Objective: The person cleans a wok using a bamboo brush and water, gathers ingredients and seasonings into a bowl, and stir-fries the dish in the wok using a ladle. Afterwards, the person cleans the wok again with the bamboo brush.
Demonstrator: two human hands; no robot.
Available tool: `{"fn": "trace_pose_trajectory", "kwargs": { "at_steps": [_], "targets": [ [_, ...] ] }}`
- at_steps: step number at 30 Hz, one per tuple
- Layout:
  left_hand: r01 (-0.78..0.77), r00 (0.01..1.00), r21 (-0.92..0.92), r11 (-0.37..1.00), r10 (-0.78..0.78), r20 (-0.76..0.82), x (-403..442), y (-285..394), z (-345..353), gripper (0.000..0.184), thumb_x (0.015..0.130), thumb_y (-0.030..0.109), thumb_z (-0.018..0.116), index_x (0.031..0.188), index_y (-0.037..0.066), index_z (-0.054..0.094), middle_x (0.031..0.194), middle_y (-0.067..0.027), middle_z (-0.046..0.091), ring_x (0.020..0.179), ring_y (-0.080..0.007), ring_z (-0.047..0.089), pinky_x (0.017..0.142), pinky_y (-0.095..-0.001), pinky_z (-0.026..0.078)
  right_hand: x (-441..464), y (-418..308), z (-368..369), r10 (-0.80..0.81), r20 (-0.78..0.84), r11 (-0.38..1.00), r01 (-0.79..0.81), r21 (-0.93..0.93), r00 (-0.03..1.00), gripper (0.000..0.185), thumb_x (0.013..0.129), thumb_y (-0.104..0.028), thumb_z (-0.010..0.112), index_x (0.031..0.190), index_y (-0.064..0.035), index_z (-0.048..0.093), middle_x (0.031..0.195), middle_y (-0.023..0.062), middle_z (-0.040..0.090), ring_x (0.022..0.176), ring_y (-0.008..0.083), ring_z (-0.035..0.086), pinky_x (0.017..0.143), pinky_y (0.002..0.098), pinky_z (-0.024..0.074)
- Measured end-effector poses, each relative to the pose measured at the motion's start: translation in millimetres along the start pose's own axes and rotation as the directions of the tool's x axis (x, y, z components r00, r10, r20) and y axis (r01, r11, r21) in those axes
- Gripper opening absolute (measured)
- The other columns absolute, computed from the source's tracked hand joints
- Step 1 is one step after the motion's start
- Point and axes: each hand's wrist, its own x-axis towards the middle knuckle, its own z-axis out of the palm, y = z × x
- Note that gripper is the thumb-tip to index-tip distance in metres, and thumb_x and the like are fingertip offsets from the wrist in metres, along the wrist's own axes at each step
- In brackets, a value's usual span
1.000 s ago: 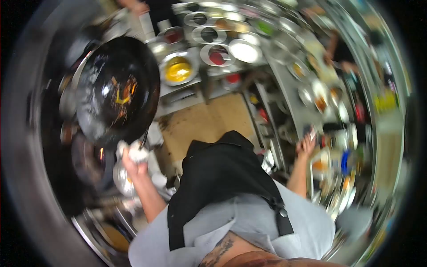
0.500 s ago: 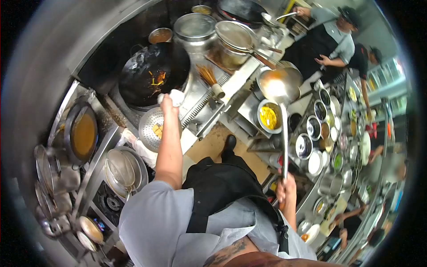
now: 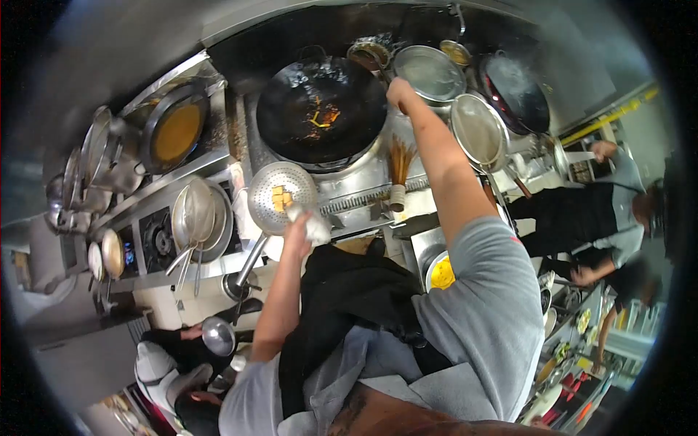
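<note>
My left hand (image 3: 294, 238) is closed around a folded white cloth (image 3: 317, 228), beside a perforated skimmer (image 3: 273, 182) that holds several golden cubes (image 3: 281, 198). My right hand (image 3: 399, 94) reaches forward, closed on the handle of a ladle (image 3: 379, 67). The ladle's bowl end is over or in a small round metal container (image 3: 361, 51) behind the stove; its contents are hard to make out. Left of that hand sits a large black wok (image 3: 280, 116), with yellow and red bits and some oil at its bottom.
A lidded pot (image 3: 429, 73) and a mesh strainer (image 3: 478, 131) stand at the right. Bamboo sticks (image 3: 400, 161) rise from a holder. At left are a pan of brown liquid (image 3: 177, 134) and stacked strainers (image 3: 196, 211). Co-workers stand at right (image 3: 560, 221) and lower left (image 3: 174, 370).
My right hand has swung the ladle from my right side forward to the container behind the wok. My left hand, with the cloth, has drawn back from the wok's edge. The view has turned.
</note>
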Motion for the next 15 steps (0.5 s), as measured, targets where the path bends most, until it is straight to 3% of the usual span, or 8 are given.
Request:
{"fn": "trace_pose_trajectory", "kwargs": {
  "at_steps": [6, 8, 9, 10, 12, 13, 14, 15],
  "targets": [
    [-0.051, 0.982, -0.17, 0.984, 0.018, -0.19, -88, -50, -71, 0.04, 0.084, 0.007, 0.057, 0.123, -0.003, 0.055, 0.104, -0.0125, 0.064, 0.093, -0.0258, 0.065, 0.08, -0.0393, 0.054, 14, 11, -57, -0.211, 0.033, 0.963, 0.202, 0.181, 0.977, 0.022, 0.085, -0.017, 0.058, 0.07, -0.0048, 0.068, 0.07, 0.0099, 0.067, 0.062, 0.0253, 0.063, 0.051, 0.0381, 0.0477],
    [-0.099, 0.978, -0.109, 0.989, 0.077, -0.192, -86, -61, -88, 0.037, 0.085, 0.008, 0.058, 0.12, -0.002, 0.056, 0.102, -0.0124, 0.065, 0.091, -0.0258, 0.065, 0.079, -0.0391, 0.054, 33, 5, -34, -0.163, -0.067, 0.987, 0.163, 0.0, 0.984, 0.031, 0.086, -0.02, 0.057, 0.06, -0.007, 0.067, 0.063, 0.0061, 0.066, 0.05, 0.0228, 0.06, 0.042, 0.0373, 0.0447],
    [-0.086, 0.984, -0.088, 0.992, 0.071, -0.165, -78, -53, -83, 0.037, 0.085, 0.008, 0.058, 0.12, -0.002, 0.056, 0.102, -0.0124, 0.065, 0.091, -0.0258, 0.065, 0.079, -0.0391, 0.054, 106, 36, 24, -0.226, -0.07, 0.968, 0.232, 0.096, 0.972, 0.02, 0.075, -0.012, 0.06, 0.06, -0.0029, 0.069, 0.061, 0.0093, 0.066, 0.047, 0.0248, 0.057, 0.045, 0.0374, 0.0451],
    [-0.032, 0.98, -0.106, 0.994, 0.01, -0.199, -76, -45, -76, 0.036, 0.084, 0.007, 0.059, 0.119, -0.002, 0.056, 0.101, -0.0124, 0.065, 0.091, -0.026, 0.065, 0.078, -0.039, 0.054, 20, -2, -44, 0.04, 0.13, 0.653, -0.125, 0.747, 0.991, 0.014, 0.066, -0.005, 0.061, 0.052, -0.0036, 0.06, 0.054, 0.0106, 0.059, 0.049, 0.023, 0.057, 0.049, 0.0352, 0.0464],
    [0.034, 0.979, -0.085, 0.996, -0.051, -0.197, -65, -22, -57, 0.035, 0.084, 0.007, 0.06, 0.118, -0.001, 0.057, 0.099, -0.0123, 0.065, 0.09, -0.0261, 0.065, 0.078, -0.0389, 0.054, 137, 47, 19, -0.272, -0.193, -0.199, 0.141, 0.97, 0.943, 0.01, 0.074, 0.002, 0.061, 0.067, -0.0046, 0.065, 0.077, 0.0099, 0.068, 0.068, 0.0199, 0.063, 0.063, 0.0317, 0.0532],
    [0.045, 0.972, -0.044, 0.998, -0.054, -0.228, -59, -9, -45, 0.037, 0.083, 0.006, 0.062, 0.119, -0.001, 0.056, 0.1, -0.0123, 0.065, 0.089, -0.0262, 0.065, 0.077, -0.0388, 0.054, 115, 55, 4, -0.567, -0.372, 0.204, 0.563, 0.801, 0.735, 0.005, 0.07, -0.001, 0.068, 0.07, -0.0057, 0.067, 0.077, 0.0078, 0.069, 0.068, 0.0183, 0.063, 0.062, 0.0314, 0.0525],
    [0.026, 0.98, -0.011, 1.0, -0.028, -0.196, -53, 0, -42, 0.04, 0.081, 0.005, 0.063, 0.12, -0.001, 0.055, 0.102, -0.0121, 0.064, 0.09, -0.0266, 0.065, 0.078, -0.0392, 0.054, 87, 60, -17, -0.771, -0.491, 0.283, 0.908, 0.308, 0.407, 0.008, 0.066, -0.005, 0.074, 0.073, -0.0069, 0.07, 0.077, 0.0058, 0.07, 0.068, 0.0167, 0.063, 0.062, 0.0312, 0.0519],
    [0.004, 0.987, 0.02, 1.0, -0.001, -0.163, -46, 9, -38, 0.044, 0.079, 0.004, 0.065, 0.121, -0.001, 0.054, 0.104, -0.0118, 0.063, 0.09, -0.0271, 0.064, 0.078, -0.0397, 0.053, 48, 30, -43, -0.503, -0.241, 0.744, 0.558, 0.369, 0.83, 0.008, 0.067, -0.007, 0.072, 0.076, -0.0052, 0.073, 0.08, 0.0109, 0.071, 0.074, 0.0222, 0.068, 0.065, 0.0345, 0.054]
  ]
}}
